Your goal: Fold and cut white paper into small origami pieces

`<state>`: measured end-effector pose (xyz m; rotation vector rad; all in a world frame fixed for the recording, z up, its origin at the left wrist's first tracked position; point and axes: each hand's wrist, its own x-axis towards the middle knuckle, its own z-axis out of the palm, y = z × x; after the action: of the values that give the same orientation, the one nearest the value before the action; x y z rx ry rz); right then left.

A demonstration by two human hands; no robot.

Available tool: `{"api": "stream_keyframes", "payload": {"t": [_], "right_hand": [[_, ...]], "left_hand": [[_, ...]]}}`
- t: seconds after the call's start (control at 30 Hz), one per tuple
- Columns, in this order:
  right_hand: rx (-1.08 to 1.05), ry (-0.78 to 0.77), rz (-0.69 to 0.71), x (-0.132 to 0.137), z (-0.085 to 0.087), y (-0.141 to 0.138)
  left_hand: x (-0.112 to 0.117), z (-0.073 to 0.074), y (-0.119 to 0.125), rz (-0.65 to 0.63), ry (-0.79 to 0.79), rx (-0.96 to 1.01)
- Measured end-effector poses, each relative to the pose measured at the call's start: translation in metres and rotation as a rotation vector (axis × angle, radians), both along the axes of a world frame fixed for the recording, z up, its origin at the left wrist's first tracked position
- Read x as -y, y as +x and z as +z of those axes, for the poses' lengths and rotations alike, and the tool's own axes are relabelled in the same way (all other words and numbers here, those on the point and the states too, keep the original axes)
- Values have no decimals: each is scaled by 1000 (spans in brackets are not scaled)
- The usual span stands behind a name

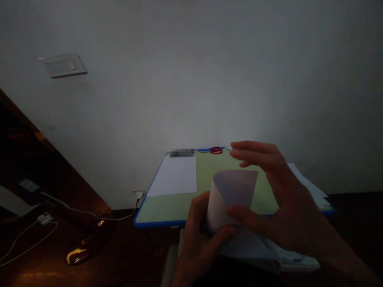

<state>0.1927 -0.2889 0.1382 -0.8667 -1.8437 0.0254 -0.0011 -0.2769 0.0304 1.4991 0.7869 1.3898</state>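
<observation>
A white sheet of paper [231, 195], curled into a cone-like shape, is held over the near edge of a small green table [167, 207] with a blue rim. My left hand [199, 235] pinches the paper's lower left side from below. My right hand [275, 199] grips the paper's right side, its thumb pressing the lower front and its fingers stretched above the top edge. Another flat white sheet [175, 177] lies on the table's left half.
A red rubber band [216, 150] and a dark flat object [182, 152] lie at the table's far edge by the white wall. More papers [311, 187] stick out at the right. White cables [68, 207] and a wall socket [139, 195] are at left.
</observation>
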Motion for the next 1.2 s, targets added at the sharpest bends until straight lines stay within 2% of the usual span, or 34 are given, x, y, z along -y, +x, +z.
{"api": "stream_keyframes", "payload": {"t": [0.07, 0.13, 0.33, 0.43, 0.57, 0.8, 1.03, 1.2], "right_hand": [[102, 103, -34, 4, 7, -5], [141, 139, -56, 7, 9, -10], [66, 161, -75, 5, 2, -21], [76, 164, -66, 4, -1, -24], [122, 203, -67, 4, -1, -26], [160, 278, -134, -5, -3, -28], [156, 268, -149, -6, -1, -30], [118, 218, -173, 1, 2, -21]], "left_hand": [[1, -2, 0, 28, 34, -8], [4, -4, 1, 43, 51, -29], [12, -9, 3, 27, 83, -123], [14, -6, 1, 40, 124, -127], [12, 3, 1, 133, 215, -161], [6, 13, 9, 170, 201, -126], [6, 11, 7, 218, 194, -116], [7, 9, 7, 223, 141, 3]]}}
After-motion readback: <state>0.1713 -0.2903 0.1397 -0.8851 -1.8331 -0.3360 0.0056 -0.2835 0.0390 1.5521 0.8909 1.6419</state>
